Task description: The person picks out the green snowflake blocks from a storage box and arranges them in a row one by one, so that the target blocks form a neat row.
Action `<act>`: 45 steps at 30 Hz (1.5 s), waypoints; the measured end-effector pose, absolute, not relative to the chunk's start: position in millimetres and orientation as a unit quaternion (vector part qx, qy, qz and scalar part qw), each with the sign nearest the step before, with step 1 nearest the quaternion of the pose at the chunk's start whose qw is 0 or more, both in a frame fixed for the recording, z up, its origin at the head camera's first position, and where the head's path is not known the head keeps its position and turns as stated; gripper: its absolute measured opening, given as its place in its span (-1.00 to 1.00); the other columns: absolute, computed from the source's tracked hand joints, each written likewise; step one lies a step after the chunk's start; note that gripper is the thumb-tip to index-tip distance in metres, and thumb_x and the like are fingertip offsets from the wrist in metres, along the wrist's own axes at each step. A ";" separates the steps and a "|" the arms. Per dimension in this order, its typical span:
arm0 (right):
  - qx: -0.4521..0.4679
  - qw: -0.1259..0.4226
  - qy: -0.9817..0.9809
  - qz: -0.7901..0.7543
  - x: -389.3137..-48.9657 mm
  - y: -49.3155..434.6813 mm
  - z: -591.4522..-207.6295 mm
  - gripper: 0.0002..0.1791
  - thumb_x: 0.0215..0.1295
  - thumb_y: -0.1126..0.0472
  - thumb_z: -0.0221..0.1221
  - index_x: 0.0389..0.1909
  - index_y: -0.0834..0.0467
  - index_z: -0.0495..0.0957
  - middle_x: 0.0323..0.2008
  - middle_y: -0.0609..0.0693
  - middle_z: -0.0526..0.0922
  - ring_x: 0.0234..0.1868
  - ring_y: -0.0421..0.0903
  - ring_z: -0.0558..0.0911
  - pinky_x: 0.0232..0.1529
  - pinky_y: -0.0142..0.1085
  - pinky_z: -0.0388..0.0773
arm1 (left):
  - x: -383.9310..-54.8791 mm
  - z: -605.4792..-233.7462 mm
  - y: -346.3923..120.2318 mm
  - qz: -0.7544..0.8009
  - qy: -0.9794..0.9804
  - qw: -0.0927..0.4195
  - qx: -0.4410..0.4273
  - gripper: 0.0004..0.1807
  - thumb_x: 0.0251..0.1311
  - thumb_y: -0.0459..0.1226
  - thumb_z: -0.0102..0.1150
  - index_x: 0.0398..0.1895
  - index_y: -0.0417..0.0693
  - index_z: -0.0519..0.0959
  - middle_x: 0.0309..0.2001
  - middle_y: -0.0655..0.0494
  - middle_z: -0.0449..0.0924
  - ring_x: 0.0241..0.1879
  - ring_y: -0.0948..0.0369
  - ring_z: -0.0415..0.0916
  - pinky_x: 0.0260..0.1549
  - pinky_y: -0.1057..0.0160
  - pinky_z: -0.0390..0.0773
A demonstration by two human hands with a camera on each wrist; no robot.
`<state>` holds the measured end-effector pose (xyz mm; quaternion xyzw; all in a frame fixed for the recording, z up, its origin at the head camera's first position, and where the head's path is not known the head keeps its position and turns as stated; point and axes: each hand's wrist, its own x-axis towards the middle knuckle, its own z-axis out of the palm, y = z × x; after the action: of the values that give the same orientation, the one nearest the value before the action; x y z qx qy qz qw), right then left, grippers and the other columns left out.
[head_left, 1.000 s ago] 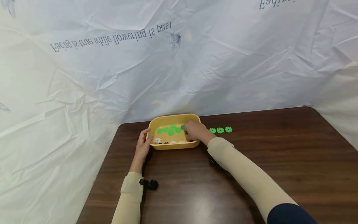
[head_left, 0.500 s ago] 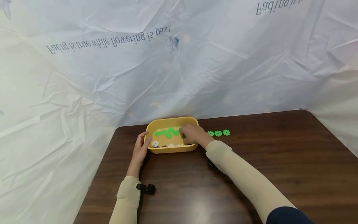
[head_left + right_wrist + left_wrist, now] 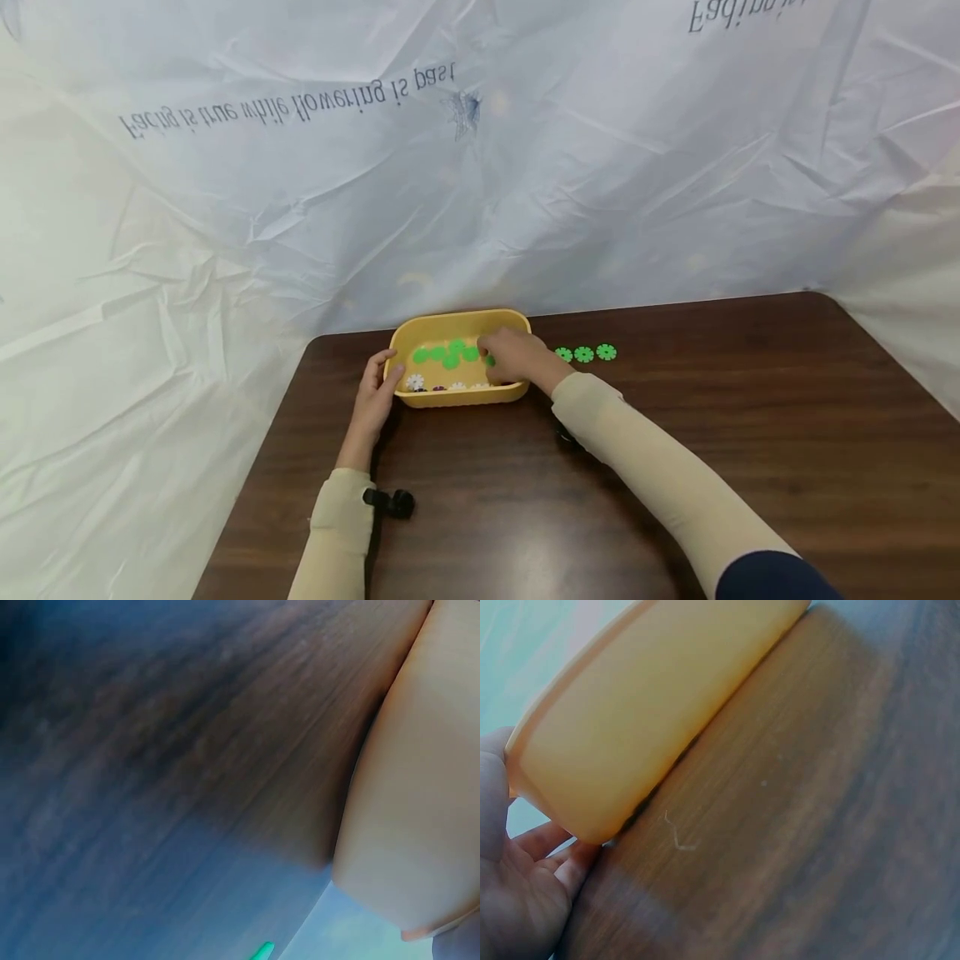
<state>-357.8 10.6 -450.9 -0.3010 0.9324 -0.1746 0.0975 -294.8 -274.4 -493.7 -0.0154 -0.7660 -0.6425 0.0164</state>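
Note:
A yellow plastic tray (image 3: 450, 399) stands by the table's back edge. In the left wrist view, my left hand (image 3: 525, 892) grips the tray's end, its fingers on the outer wall; the head view shows the thumb over the rim. My right hand (image 3: 512, 354) reaches over the right rim into the tray, fingers bent down among green flower-shaped discs (image 3: 451, 361). One green disc (image 3: 491, 361) shows beside those fingers; whether they pinch anything is hidden. White flower-shaped discs (image 3: 415, 382) and some dark ones lie along the near inside wall.
To the right of the tray, a short row of green notched discs (image 3: 583, 354) lies on the brown wooden table (image 3: 675, 375). A white printed cloth (image 3: 585, 208) hangs directly behind the table. Each forearm wears a strapped black camera (image 3: 401, 503).
My right hand has shifted slightly within the tray, and a darker green disc seen earlier by its fingertips is now out of sight. My left hand keeps its grip; the head view shifted a little.

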 end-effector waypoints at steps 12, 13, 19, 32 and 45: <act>-0.347 0.040 0.909 -0.228 -365.3 15.1 -450.1 -0.64 0.51 0.24 0.21 0.23 0.26 0.64 0.23 0.16 0.60 0.18 0.09 0.59 0.09 -0.05 0.59 | -285.2 -473.4 -268.7 -0.637 -0.770 0.020 -0.016 -0.47 0.65 -0.23 0.01 0.54 -0.23 0.23 0.61 -0.15 0.10 0.43 -0.05 0.24 0.24 0.15 0.32; -0.349 0.039 0.908 -0.229 -365.3 15.7 -449.8 -0.64 0.50 0.24 0.21 0.23 0.26 0.64 0.22 0.17 0.61 0.17 0.09 0.60 0.08 -0.05 0.60 | -284.9 -473.9 -268.5 -0.637 -0.770 0.019 -0.015 -0.47 0.65 -0.23 0.01 0.54 -0.23 0.23 0.61 -0.15 0.10 0.44 -0.05 0.24 0.24 0.15 0.32; -0.368 0.034 0.902 -0.222 -362.7 18.1 -441.9 -0.61 0.49 0.28 0.19 0.25 0.31 0.62 0.21 0.19 0.63 0.19 0.11 0.62 0.13 -0.05 0.60 | -283.3 -478.1 -268.3 -0.638 -0.769 0.017 -0.007 -0.47 0.65 -0.21 0.02 0.53 -0.22 0.24 0.62 -0.14 0.09 0.44 -0.04 0.24 0.18 0.24 0.36; -0.410 0.011 0.895 -0.173 -350.2 29.3 -414.7 -0.61 0.42 0.32 0.24 0.22 0.35 0.62 0.15 0.20 0.66 0.17 0.11 0.64 0.18 -0.04 0.59 | -288.1 -482.1 -270.4 -0.651 -0.759 0.023 -0.019 -0.47 0.65 -0.23 0.02 0.54 -0.22 0.23 0.60 -0.13 0.13 0.37 0.02 0.28 0.24 0.14 0.36; -0.415 0.014 0.896 -0.155 -341.3 69.2 -403.5 -0.66 0.41 0.31 0.26 0.16 0.31 0.65 0.09 0.18 0.65 0.02 0.07 0.65 0.02 -0.05 0.62 | -287.1 -479.6 -269.3 -0.646 -0.763 0.020 -0.023 -0.46 0.65 -0.23 0.01 0.55 -0.24 0.22 0.60 -0.15 0.11 0.40 -0.02 0.26 0.24 0.16 0.34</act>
<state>-341.3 69.2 -403.5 -0.4151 0.8963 -0.1554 0.0140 -287.1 -269.3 -479.6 -0.0231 -0.7629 -0.6457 0.0200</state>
